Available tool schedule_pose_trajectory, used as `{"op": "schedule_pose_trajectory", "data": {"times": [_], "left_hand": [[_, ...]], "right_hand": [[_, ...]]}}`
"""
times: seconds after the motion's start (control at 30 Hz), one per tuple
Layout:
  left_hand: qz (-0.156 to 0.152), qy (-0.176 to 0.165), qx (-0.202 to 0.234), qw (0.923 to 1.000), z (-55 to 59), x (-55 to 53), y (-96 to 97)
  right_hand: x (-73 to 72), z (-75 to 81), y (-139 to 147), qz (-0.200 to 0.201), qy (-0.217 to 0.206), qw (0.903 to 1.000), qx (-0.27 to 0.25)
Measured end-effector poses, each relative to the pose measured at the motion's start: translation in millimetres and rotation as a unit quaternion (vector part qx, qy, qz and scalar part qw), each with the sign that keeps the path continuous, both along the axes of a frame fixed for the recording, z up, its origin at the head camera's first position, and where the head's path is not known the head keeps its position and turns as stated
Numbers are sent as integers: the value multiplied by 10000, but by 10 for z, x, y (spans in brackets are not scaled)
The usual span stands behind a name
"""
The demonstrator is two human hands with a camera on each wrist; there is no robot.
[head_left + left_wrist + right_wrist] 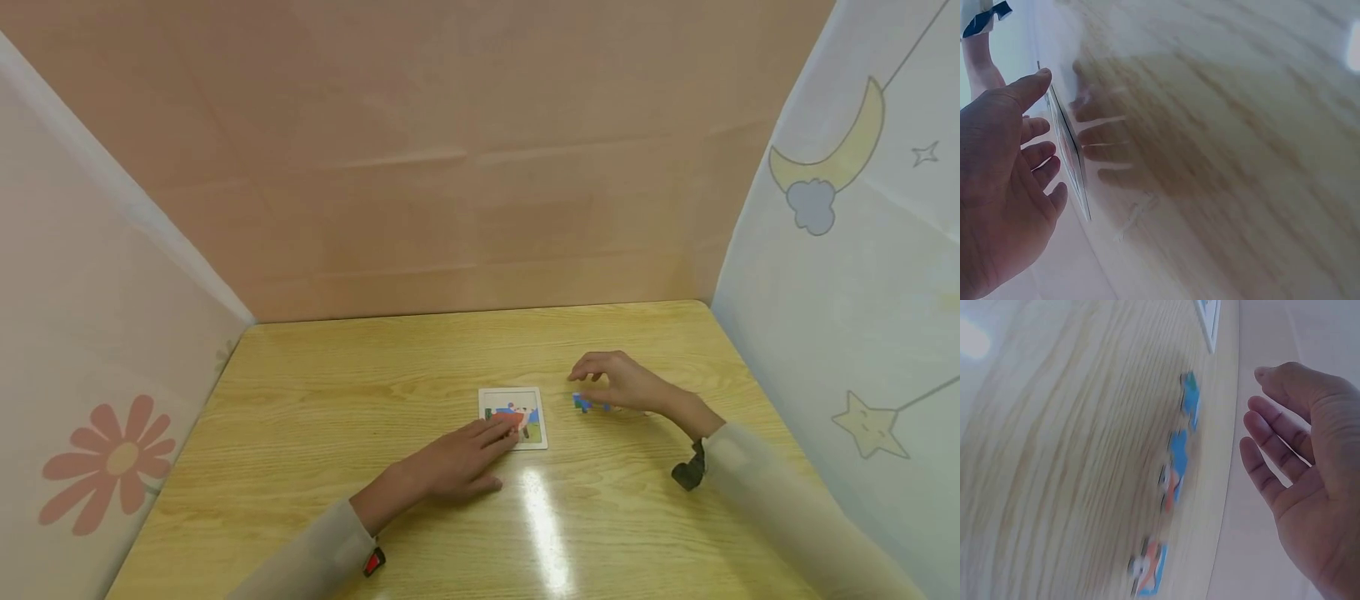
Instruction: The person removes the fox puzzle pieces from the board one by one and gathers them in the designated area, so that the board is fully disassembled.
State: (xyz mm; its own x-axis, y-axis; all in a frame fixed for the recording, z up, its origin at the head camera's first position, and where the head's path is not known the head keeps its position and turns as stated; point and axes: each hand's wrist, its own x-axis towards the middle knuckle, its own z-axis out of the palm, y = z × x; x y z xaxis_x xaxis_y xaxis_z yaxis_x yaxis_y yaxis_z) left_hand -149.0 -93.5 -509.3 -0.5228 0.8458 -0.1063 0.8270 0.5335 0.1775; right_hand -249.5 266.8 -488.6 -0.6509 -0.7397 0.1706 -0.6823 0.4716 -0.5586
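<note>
A small square picture puzzle tray [543, 419] with a white rim lies on the table; a colourful picture shows inside it. My left hand [467, 460] reaches over the tray's lower left part with fairly straight fingers, which hide some of the picture. In the left wrist view the tray [1071, 150] appears almost edge-on beside the fingers. Loose blue puzzle pieces [581, 402] lie right of the tray, under my right hand [628, 383]. That hand hovers with loosely bent fingers and holds nothing. In the right wrist view, jigsaw pieces [1177, 450] with blue, orange and white lie in a row, slightly blurred.
The wooden table [337, 392] carries a bright light reflection near the front. An orange-pink cloth wall [480, 167] stands along the back edge. Pale printed cloths hang at the left [90, 292] and at the right [840, 317].
</note>
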Motion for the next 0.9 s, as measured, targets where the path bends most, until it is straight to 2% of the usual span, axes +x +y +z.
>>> {"op": "schedule_pose_trajectory", "data": {"times": [0.23,0.4,0.63,0.9], "left_hand": [[-47,-30,-179,9998,5,45,-65],[8,-163,-100,9998,-2,76,-118],[-85,-57,-50,9999,-4,103,-174],[-146,-92,-61,9998,-13,112,-220]], "right_hand": [[-15,17,-220,178,-117,9997,-128],[-10,8,-381,343,-217,9989,-254],[5,-8,-628,415,-460,9978,-240],[28,-64,-874,611,-522,9964,-278]]}}
